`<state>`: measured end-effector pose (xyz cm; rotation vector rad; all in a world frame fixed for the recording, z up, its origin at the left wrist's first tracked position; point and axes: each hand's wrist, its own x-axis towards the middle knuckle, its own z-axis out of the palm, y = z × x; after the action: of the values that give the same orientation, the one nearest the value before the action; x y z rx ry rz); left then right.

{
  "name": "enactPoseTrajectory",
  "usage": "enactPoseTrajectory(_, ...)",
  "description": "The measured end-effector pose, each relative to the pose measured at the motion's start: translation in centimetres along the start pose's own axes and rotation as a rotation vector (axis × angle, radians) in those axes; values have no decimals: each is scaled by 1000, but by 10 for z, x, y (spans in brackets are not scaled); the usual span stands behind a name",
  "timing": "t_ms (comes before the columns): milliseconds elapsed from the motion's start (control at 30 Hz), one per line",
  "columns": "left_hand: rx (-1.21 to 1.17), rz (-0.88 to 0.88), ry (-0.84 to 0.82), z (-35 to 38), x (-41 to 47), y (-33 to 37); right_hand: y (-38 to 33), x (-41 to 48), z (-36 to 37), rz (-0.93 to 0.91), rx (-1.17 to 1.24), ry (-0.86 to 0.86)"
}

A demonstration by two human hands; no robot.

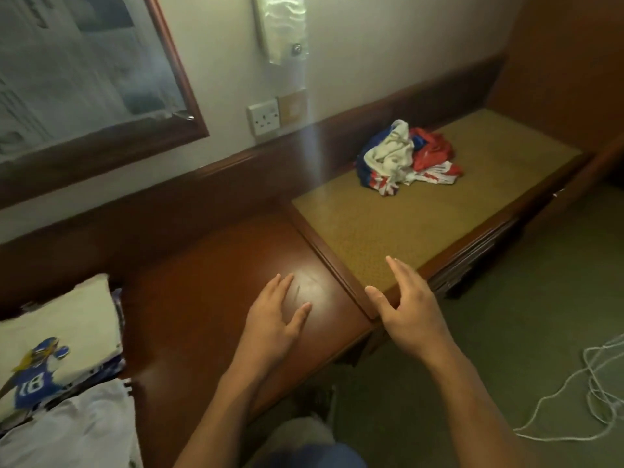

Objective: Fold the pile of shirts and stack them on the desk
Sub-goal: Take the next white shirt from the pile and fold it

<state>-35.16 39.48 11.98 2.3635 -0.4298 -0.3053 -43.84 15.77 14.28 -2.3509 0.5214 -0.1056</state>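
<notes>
Just 81 — on the blue jersey print (32, 388) of the folded shirt (64, 319).

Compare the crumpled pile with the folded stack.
The pile is crumpled in a heap; the stack lies flat and folded. The pile sits far right on the tan pad; the stack near left. The pile shows red, white, blue; the stack's top is cream with a blue print. Both are shirts.

The left hand (277, 320) is held palm-down over the desk (202, 315), fingers straight and together (contact with its top cannot be judged). The right hand (413, 307) is raised edge-on at the desk's right front corner, fingers straight, thumb spread, nothing gripped.
</notes>
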Motion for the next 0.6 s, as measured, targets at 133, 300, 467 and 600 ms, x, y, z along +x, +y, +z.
enactPoseTrajectory(133,48,64,-36,26,53,23,26,40,-22,23,-16,23)
enactPoseTrajectory(300,114,105,-102,62,119,45,62,99,-44,32,-104,14)
enactPoseTrajectory(467,183,107,-195,89,169,70,92,147,-65,71,-141,-28)
enactPoseTrajectory(600,186,98,-213,101,202,86,116,179,-76,98,-111,-28)
